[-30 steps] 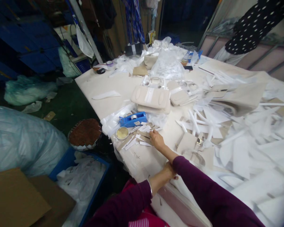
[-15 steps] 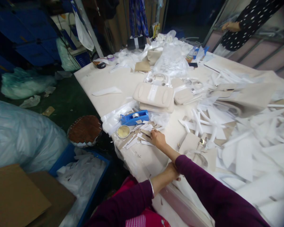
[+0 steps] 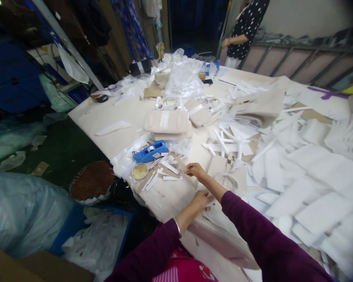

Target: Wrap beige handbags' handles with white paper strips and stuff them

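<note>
My right hand (image 3: 195,170) is closed in a pinch on a tan cardboard strip (image 3: 181,163) at the right side of a pile of white and tan strips (image 3: 160,172). Nearer to me, below the right forearm, my left hand (image 3: 201,200) curls its fingers round a whitish piece whose kind I cannot make out. A blue tape dispenser (image 3: 150,152) and a round open tin (image 3: 139,171) with yellowish contents border the strips. Right of my hands lies a beige bag (image 3: 217,166) with a gold clasp.
Beige handbags (image 3: 165,121) with white wrapping lie mid-table. White foam-like sheets (image 3: 308,188) cover the right side. Left of the table stand a brown round stool (image 3: 91,181) and a blue bin (image 3: 120,235) of plastic. A person in a dotted sleeve (image 3: 248,25) stands at the back.
My right hand has drawn back slightly from the strips with one strip in its fingers. My left hand has come out from beneath the right forearm. The view has turned right.
</note>
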A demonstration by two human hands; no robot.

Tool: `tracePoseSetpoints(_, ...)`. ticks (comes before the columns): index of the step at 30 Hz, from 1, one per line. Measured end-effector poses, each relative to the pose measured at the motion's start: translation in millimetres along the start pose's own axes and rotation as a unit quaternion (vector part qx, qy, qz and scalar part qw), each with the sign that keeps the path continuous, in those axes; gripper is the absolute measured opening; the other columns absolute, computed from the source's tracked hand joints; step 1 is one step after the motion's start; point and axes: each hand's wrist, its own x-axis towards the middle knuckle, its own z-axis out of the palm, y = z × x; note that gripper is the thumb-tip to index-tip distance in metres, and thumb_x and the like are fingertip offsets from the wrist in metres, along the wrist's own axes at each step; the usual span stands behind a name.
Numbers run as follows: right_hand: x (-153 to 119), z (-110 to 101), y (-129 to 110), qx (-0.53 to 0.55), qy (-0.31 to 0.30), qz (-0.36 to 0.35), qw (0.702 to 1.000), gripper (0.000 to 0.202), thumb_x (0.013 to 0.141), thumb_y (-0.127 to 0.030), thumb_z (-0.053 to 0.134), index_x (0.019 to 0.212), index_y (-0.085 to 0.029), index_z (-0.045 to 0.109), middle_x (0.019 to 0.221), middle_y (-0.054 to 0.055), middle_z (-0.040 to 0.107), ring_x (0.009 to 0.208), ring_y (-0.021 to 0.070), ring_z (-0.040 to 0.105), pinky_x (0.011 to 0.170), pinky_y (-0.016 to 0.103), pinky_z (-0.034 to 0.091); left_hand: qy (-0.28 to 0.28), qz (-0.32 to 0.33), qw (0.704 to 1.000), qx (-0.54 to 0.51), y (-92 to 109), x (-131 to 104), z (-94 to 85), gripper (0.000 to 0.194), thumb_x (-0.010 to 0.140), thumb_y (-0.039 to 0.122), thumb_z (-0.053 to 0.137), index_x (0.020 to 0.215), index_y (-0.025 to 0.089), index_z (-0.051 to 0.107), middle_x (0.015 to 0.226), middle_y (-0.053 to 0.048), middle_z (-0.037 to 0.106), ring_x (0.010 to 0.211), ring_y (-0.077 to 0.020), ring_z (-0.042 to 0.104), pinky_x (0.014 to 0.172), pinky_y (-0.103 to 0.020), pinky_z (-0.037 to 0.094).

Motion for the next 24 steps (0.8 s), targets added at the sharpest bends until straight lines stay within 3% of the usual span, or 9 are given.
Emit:
tracePoseSetpoints(5,-17,-12,4,-0.024,0.013,0.020,0.999,0.010,0.071,-0.021,0.064,0.066,-0.013,0.060,0.057,0.003,0.063,0.048,0.0101,0.055,0.049,0.021,0.047,0.023,0.027,0.999,0.026,5,-7,4.5,0.026,0.077,0.037,0.061,0.073,0.012,0.056,0.060,0.000,0.056,0.037,-0.0057,0.040,0.040,-0.022,0.029)
tracePoseSetpoints(10,-10,-4,6,-0.164,0.034,0.021,0.986,0.010,0.076,-0.016,0.060,0.067,-0.012,0.064,0.064,0.007,0.065,0.064,0.0163,0.063,0.061,0.024,0.049,0.031,0.031,0.998,0.036,8,-9,7.5,0.022,0.077,0.032,0.060,0.072,0.011,0.059,0.058,0.000,0.056,0.039,-0.0062,0.041,0.040,-0.022,0.030)
tracePoseSetpoints(12,-4,-4,6,-0.239,0.043,-0.004,0.970,0.010,0.076,-0.010,0.056,0.077,-0.012,0.066,0.081,0.010,0.067,0.082,0.0186,0.063,0.072,0.025,0.047,0.031,0.030,0.998,0.035,8,-9,7.5,0.021,0.077,0.032,0.060,0.072,0.012,0.059,0.056,0.001,0.055,0.038,-0.0064,0.040,0.040,-0.022,0.029)
tracePoseSetpoints(14,3,-3,3,-0.306,0.034,-0.042,0.950,0.024,0.076,-0.005,0.054,0.095,-0.014,0.066,0.101,0.011,0.065,0.096,0.0193,0.060,0.081,0.026,0.045,0.029,0.025,0.999,0.029,7,-8,7.1,0.021,0.077,0.033,0.060,0.074,0.012,0.060,0.058,0.001,0.056,0.038,-0.0069,0.041,0.039,-0.023,0.029)
tracePoseSetpoints(17,14,3,-4,-0.389,-0.008,-0.097,0.916,0.043,0.075,-0.006,0.058,0.115,-0.021,0.057,0.117,0.008,0.056,0.102,0.0185,0.056,0.083,0.026,0.043,0.037,0.012,0.999,0.014,5,-5,7.3,0.023,0.077,0.035,0.060,0.077,0.012,0.061,0.060,0.000,0.057,0.037,-0.0064,0.040,0.038,-0.022,0.028)
tracePoseSetpoints(24,32,26,-11,-0.526,-0.036,-0.141,0.838,0.049,0.069,-0.014,0.072,0.114,-0.018,0.051,0.122,0.012,0.048,0.112,0.0263,0.047,0.077,0.029,0.046,0.066,-0.027,0.997,-0.026,6,-1,12.0,0.025,0.072,0.036,0.069,0.070,0.012,0.061,0.054,0.003,0.048,0.044,-0.0057,0.038,0.042,-0.021,0.033)
